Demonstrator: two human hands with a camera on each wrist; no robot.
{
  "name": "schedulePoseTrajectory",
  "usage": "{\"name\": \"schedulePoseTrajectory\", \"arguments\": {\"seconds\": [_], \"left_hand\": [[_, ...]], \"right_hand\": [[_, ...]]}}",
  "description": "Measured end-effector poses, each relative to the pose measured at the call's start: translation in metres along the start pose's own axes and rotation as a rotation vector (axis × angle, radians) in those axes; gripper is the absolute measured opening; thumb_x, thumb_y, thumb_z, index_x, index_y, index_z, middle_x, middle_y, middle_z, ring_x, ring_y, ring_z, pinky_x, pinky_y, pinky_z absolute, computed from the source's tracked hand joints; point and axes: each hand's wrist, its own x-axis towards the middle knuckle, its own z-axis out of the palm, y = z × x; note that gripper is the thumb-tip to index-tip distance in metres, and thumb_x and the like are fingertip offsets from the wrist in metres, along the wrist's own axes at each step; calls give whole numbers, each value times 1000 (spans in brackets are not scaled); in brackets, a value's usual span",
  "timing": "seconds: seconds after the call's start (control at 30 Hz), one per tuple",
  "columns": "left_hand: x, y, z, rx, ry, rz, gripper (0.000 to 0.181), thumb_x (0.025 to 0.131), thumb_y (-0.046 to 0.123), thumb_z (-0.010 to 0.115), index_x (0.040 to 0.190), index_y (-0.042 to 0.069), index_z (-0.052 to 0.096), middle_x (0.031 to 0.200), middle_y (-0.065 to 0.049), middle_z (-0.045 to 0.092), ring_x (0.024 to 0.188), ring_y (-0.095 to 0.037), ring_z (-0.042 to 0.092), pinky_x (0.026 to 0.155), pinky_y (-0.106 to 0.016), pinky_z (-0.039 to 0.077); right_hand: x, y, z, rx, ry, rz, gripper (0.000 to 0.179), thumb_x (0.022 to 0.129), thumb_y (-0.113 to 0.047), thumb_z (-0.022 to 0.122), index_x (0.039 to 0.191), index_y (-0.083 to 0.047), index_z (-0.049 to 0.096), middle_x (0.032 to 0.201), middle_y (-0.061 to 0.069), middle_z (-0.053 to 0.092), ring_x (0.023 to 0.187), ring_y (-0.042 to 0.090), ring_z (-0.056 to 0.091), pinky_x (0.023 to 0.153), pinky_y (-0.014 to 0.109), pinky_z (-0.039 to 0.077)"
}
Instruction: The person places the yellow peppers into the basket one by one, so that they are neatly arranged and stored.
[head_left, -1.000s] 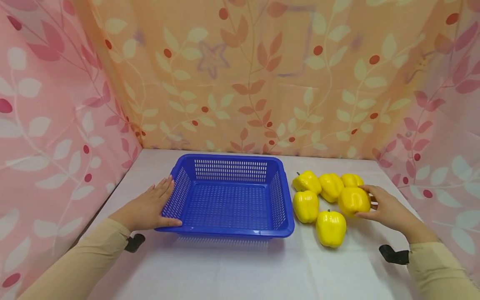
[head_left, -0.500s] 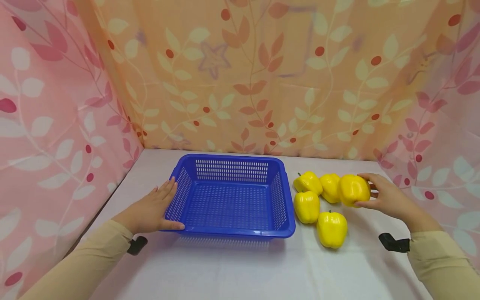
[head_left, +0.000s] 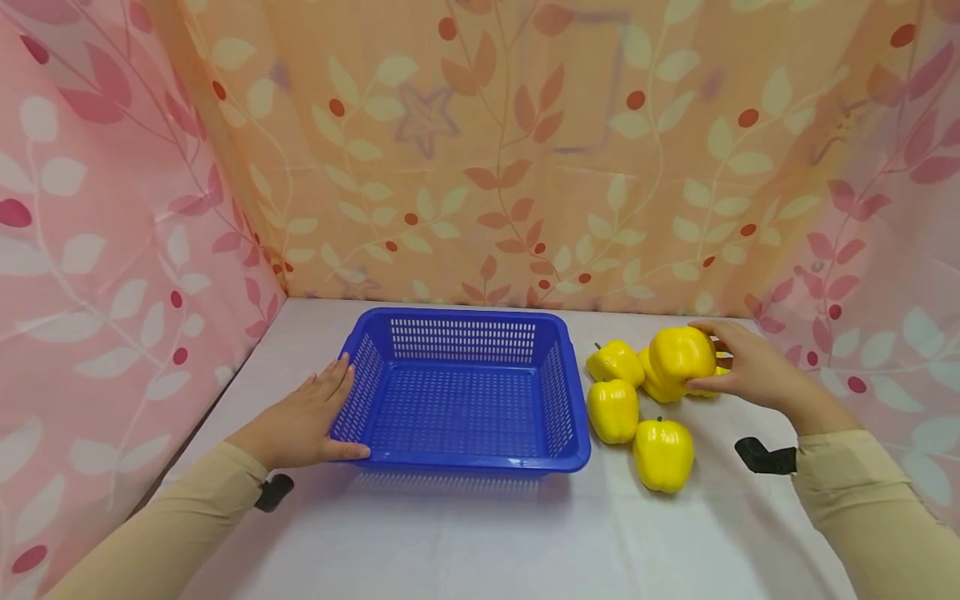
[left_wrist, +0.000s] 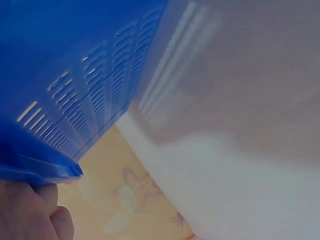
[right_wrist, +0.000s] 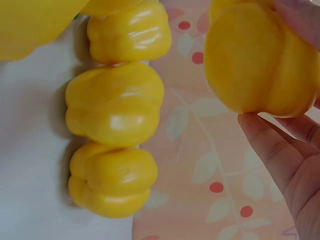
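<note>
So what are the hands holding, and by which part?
The right hand holds a yellow pepper by its opposite sides. The left hand just rests on the rim of the blue basket.

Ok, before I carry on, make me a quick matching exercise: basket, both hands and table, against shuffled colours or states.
1. Basket
2. Left hand
3. Right hand
4. Table

A. White
B. Holding a yellow pepper
C. Blue, with slotted sides
D. Touching the basket's left side

Pairs: 1-C, 2-D, 3-B, 4-A
</note>
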Motion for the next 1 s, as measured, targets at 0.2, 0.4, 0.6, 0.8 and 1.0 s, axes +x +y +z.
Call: {"name": "schedulePoseTrajectory", "arguments": {"seconds": [0.2, 0.4, 0.6, 0.8, 1.0], "left_hand": [[0, 2, -1, 11, 2, -7, 112, 72, 72, 54, 140, -10, 20, 149, -26, 7, 136, -41, 10, 107, -57, 15], [-2, 2, -1, 24, 0, -7, 115, 70, 76, 49, 140, -10, 20, 149, -27, 7, 136, -41, 10, 107, -57, 15], [0, 0, 1, 16, 0, -11, 115, 71, 75, 51, 141, -9, 17, 149, -26, 5, 137, -40, 8, 107, -57, 15], [1, -1, 2, 7, 2, -16, 117, 70, 76, 50, 141, -9, 17, 150, -25, 4, 138, -37, 5, 107, -57, 13], [2, -1, 2, 21, 7, -14, 120, 68, 80, 46, 141, -10, 17, 150, -25, 4, 138, -38, 5, 107, -57, 13]], "right_hand": [[9, -13, 0, 17, -17, -42, 84, 69, -42, 77, 133, -4, 37, 126, 19, 45, 109, 43, 46, 86, 56, 43], [23, -25, 6, 4, -24, -90, 79, 70, -44, 75, 131, -9, 40, 124, 14, 49, 109, 40, 48, 87, 56, 43], [35, -38, 10, 11, -35, -106, 80, 71, -44, 75, 133, -8, 39, 126, 13, 47, 109, 36, 47, 90, 55, 42], [46, -52, 15, 82, -27, -136, 77, 68, -33, 80, 132, -12, 42, 125, 7, 47, 109, 31, 48, 87, 52, 46], [59, -65, 20, 105, -21, -197, 77, 66, -31, 82, 132, -20, 44, 123, 0, 47, 107, 25, 49, 86, 49, 48]]}}
